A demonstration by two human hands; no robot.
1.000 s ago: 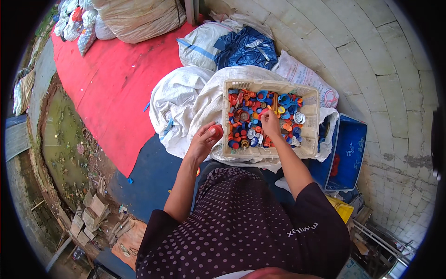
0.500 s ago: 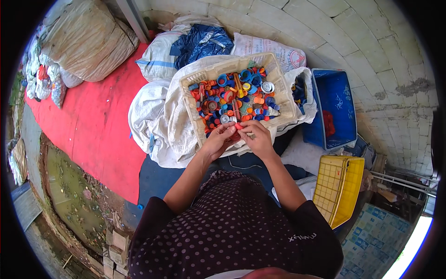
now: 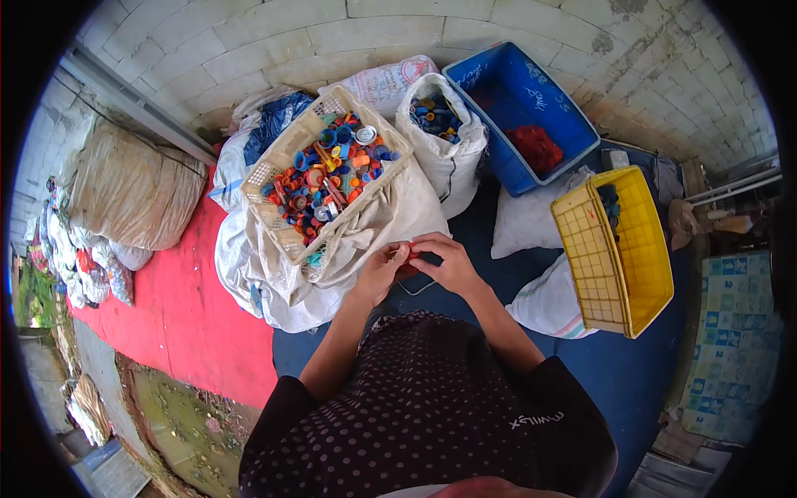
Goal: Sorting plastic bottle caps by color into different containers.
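Close in front of my body, my left hand (image 3: 382,272) and my right hand (image 3: 455,264) meet fingertip to fingertip. Both are closed on a small red plastic piece (image 3: 412,254), mostly covered by the fingers; its exact kind is hard to make out. Ahead and to the left, a cream plastic crate (image 3: 268,229) rests tilted on white woven sacks (image 3: 324,292). Inside it lies a mix of coloured bottle caps (image 3: 309,178), with a few larger lids among them. My hands are apart from the crate, beyond its near right side.
An upright white sack (image 3: 455,162) of dark blue caps stands right of the crate. Farther right are a blue bin (image 3: 481,79) with red pieces (image 3: 533,149) and a tilted yellow crate (image 3: 591,257). A block wall (image 3: 398,33) closes the far side. Red sheeting (image 3: 195,315) covers the left ground.
The view has swung right, so the crate sits farther left. My hands have moved from over the crate's near edge to beside it, with the red piece still between them.
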